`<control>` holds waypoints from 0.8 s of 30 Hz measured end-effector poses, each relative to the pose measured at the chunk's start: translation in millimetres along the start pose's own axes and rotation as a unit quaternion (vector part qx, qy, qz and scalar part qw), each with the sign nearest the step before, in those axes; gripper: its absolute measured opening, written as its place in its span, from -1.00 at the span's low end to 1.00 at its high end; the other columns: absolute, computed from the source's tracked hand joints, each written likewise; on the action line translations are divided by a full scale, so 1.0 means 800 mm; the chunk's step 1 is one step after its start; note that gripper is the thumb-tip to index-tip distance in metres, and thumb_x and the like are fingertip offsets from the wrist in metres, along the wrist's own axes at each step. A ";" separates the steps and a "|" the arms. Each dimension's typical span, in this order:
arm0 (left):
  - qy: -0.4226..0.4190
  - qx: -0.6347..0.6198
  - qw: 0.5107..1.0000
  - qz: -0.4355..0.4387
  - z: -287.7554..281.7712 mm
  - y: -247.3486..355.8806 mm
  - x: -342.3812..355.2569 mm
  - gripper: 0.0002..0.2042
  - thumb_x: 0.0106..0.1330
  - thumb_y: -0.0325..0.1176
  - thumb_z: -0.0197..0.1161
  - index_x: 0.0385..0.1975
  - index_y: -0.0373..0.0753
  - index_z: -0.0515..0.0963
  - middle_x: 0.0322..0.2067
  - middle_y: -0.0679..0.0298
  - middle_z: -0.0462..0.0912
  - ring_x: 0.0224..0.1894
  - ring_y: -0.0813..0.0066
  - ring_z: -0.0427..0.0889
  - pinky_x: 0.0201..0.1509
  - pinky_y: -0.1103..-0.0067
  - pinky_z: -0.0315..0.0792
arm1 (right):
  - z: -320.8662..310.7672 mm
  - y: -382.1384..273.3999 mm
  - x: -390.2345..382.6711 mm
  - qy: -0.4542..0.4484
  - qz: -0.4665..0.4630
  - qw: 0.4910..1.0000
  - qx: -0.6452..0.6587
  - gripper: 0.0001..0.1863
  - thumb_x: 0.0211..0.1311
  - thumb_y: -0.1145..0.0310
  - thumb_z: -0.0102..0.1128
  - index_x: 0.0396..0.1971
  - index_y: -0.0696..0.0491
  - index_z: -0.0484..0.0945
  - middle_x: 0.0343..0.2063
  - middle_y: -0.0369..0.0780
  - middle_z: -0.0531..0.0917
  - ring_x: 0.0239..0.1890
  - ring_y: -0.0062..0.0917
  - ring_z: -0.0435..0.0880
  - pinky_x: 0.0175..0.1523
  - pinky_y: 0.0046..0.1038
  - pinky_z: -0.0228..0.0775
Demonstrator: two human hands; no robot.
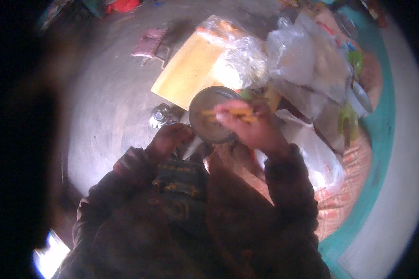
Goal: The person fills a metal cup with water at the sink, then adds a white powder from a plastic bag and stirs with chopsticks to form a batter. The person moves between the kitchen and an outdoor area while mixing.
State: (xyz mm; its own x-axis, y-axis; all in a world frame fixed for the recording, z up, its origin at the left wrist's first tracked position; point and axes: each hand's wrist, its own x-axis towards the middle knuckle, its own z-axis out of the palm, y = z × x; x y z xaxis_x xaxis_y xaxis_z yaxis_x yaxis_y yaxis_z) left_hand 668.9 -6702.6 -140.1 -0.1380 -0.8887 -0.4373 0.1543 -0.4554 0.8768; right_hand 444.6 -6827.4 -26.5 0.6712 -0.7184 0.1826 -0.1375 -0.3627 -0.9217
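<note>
In front of me is a round, dark-rimmed grey bowl (202, 122), its inside facing up. My left hand (173, 138) is closed at the bowl's left rim, fingers bent against the edge. Over the bowl's right side, my right hand (246, 122) is blurred by motion, with its fingers closed around thin yellow-orange strips (244, 112). Some of the strips poke out past the fingers over the bowl. Blur hides exactly what they are. Both forearms wear dark sleeves.
A light wooden board (186, 69) lies beyond the bowl, with clear plastic bags (242, 60) on it. More plastic bags (307, 51) crowd the right, beside a white bowl (359, 98) and a checked cloth (342, 200). A shiny metal object (161, 116) and a small pink-topped stool (150, 43) stand left.
</note>
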 end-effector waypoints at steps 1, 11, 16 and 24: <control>0.018 -0.007 1.000 0.008 -0.002 0.004 -0.015 -0.67 0.38 -0.20 0.15 -0.17 -0.41 0.56 -0.24 0.14 0.64 -0.07 0.38 0.58 0.12 0.43 0.41 | 0.000 -0.009 0.012 0.002 0.029 1.000 0.001 -0.86 0.19 0.39 0.26 -0.33 0.14 0.61 -0.49 -0.17 0.70 -0.46 -0.61 0.63 -0.32 -0.53 0.47; 0.171 -0.131 0.975 0.047 -0.061 0.026 -0.148 -0.69 0.35 -0.19 0.20 -0.21 -0.38 0.59 -0.28 0.18 0.64 -0.15 0.41 0.58 0.08 0.45 0.40 | 0.114 -0.097 0.088 -0.153 -0.063 0.986 -0.025 -0.90 0.19 0.49 0.22 -0.31 0.14 0.61 -0.45 -0.23 0.69 -0.42 -0.62 0.63 -0.29 -0.57 0.47; 0.226 -0.159 0.959 0.066 -0.121 0.016 -0.233 -0.69 0.32 -0.16 0.23 -0.28 -0.35 0.59 -0.32 0.20 0.65 -0.15 0.42 0.58 0.06 0.48 0.40 | 0.191 -0.160 0.111 -0.199 0.027 0.974 -0.102 -0.90 0.22 0.50 0.20 -0.30 0.20 0.62 -0.42 -0.32 0.66 -0.42 -0.73 0.55 -0.33 -0.61 0.45; 0.316 -0.159 0.931 0.086 -0.197 -0.032 -0.366 -0.68 0.31 -0.14 0.24 -0.38 -0.34 0.60 -0.39 0.23 0.65 -0.22 0.47 0.58 -0.02 0.52 0.41 | 0.373 -0.216 0.133 -0.246 -0.033 0.969 0.014 -0.87 0.11 0.42 0.32 -0.36 0.14 0.62 -0.52 -0.24 0.67 -0.46 -0.68 0.61 -0.33 -0.56 0.49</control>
State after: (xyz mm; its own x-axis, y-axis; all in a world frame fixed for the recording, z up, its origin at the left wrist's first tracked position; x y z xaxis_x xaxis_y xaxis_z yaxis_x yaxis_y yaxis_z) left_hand 859.2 -6439.0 -66.0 0.5043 -0.7581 -0.4134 0.4163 -0.2060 0.8856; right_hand 756.8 -6664.4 49.8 0.9445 -0.3225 0.0620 -0.0679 -0.3765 -0.9239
